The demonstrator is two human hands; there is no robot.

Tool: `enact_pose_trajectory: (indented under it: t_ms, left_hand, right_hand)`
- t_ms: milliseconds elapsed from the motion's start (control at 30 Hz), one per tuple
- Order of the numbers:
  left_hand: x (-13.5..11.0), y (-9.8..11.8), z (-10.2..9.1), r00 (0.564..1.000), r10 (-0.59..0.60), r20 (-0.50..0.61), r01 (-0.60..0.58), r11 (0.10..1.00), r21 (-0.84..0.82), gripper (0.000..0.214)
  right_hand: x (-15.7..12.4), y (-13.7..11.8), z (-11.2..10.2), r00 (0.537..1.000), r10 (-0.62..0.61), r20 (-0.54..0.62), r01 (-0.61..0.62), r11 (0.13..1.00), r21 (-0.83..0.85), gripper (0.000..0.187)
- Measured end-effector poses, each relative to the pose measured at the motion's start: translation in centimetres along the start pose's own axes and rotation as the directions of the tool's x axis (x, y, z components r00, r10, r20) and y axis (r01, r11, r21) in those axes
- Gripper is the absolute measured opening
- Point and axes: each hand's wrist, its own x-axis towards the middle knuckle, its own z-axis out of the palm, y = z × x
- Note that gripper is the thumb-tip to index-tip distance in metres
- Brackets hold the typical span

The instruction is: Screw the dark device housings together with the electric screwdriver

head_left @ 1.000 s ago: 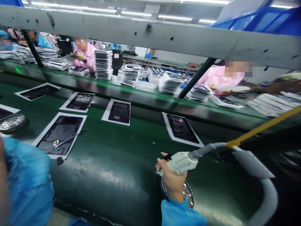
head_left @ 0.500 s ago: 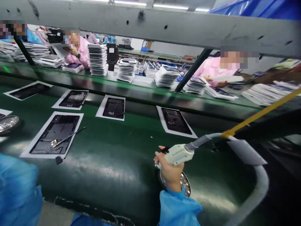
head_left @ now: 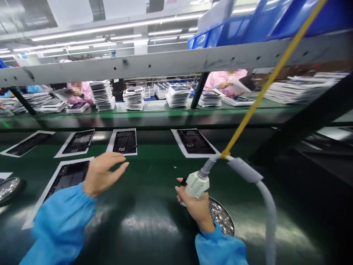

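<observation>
My left hand (head_left: 103,175) hovers over the belt with thumb and fingers apart, holding nothing. It covers part of a black tablet housing (head_left: 68,176) lying on a white sheet (head_left: 41,202). My right hand (head_left: 197,208) is wrapped round a cream-coloured handheld tool (head_left: 197,184) with a grey hose (head_left: 271,217) at its upper end. The tool's working tip is hidden by the hand. Behind my right wrist sits a round metal dish (head_left: 222,217) of small shiny pieces.
More tablet housings (head_left: 125,141) on white sheets lie along the far side of the green belt (head_left: 154,184). A yellow strap (head_left: 256,99) holds up the hose. Another metal dish (head_left: 8,189) is at left. Beyond stand paper stacks (head_left: 102,95) and people in pink.
My left hand has come into view, reaching over the near housing. The right hand still grips the tool by the dish. The view has tilted upward, showing ceiling lights.
</observation>
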Motion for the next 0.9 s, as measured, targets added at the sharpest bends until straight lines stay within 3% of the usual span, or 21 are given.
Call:
enact_pose_trajectory:
  t_ms: [33, 67, 133, 200, 267, 433, 533, 600, 700, 867, 900]
  left_hand:
    - [0.9, -0.5, 2.1, 0.984, -0.049, 0.169, 0.039, 0.997, 0.06, 0.024]
    - [1.7, -1.2, 4.4, 0.93, -0.122, 0.348, 0.075, 0.987, 0.146, 0.025]
    - [3.4, -3.2, 8.9, 0.754, -0.283, 0.594, 0.078, 0.935, 0.347, 0.032]
    - [4.9, -5.2, 12.4, 0.715, -0.298, 0.632, 0.026, 0.915, 0.402, 0.037]
    - [6.4, -6.8, 14.3, 0.692, -0.297, 0.658, -0.028, 0.9, 0.436, 0.037]
    - [9.3, -8.7, 15.7, 0.641, -0.307, 0.704, -0.117, 0.867, 0.485, 0.039]
    - [10.4, -8.4, 16.1, 0.638, -0.29, 0.714, -0.162, 0.856, 0.492, 0.037]
    - [10.3, -6.9, 16.4, 0.642, -0.266, 0.719, -0.183, 0.857, 0.481, 0.037]
    - [8.1, -2.3, 16.4, 0.639, -0.164, 0.751, -0.196, 0.91, 0.366, 0.037]
    - [0.9, 7.7, 15.4, 0.533, -0.011, 0.846, -0.177, 0.976, 0.124, 0.039]
    - [-0.7, 9.1, 15.3, 0.553, 0.032, 0.832, -0.188, 0.978, 0.088, 0.039]
  right_hand:
    - [-0.1, -0.2, 0.1, 1.0, 0.021, 0.011, -0.021, 1.0, 0.004, 0.062]
    - [-0.1, -0.3, 0.3, 0.999, 0.043, 0.021, -0.043, 0.999, 0.007, 0.062]
    - [-0.1, -0.3, 0.6, 0.994, 0.087, 0.059, -0.088, 0.996, 0.013, 0.062]
    - [-0.1, 0.1, 0.8, 0.991, 0.112, 0.079, -0.113, 0.993, 0.018, 0.063]
    - [0.0, 0.7, 1.0, 0.993, 0.075, 0.086, -0.076, 0.997, 0.008, 0.059]
    - [0.4, 1.4, 1.3, 0.969, -0.21, 0.129, 0.216, 0.976, -0.037, 0.024]
    - [0.7, 1.2, 1.3, 0.96, -0.271, 0.067, 0.276, 0.956, -0.099, 0.018]
    - [0.7, 1.0, 1.2, 0.961, -0.266, 0.08, 0.274, 0.953, -0.127, 0.018]
    - [0.8, 0.4, 0.7, 0.964, -0.233, 0.13, 0.249, 0.96, -0.13, 0.019]
    - [1.1, -1.1, -1.2, 0.981, -0.18, 0.079, 0.188, 0.975, -0.115, 0.035]
    - [1.2, -1.4, -1.8, 0.984, -0.168, 0.054, 0.173, 0.978, -0.113, 0.037]
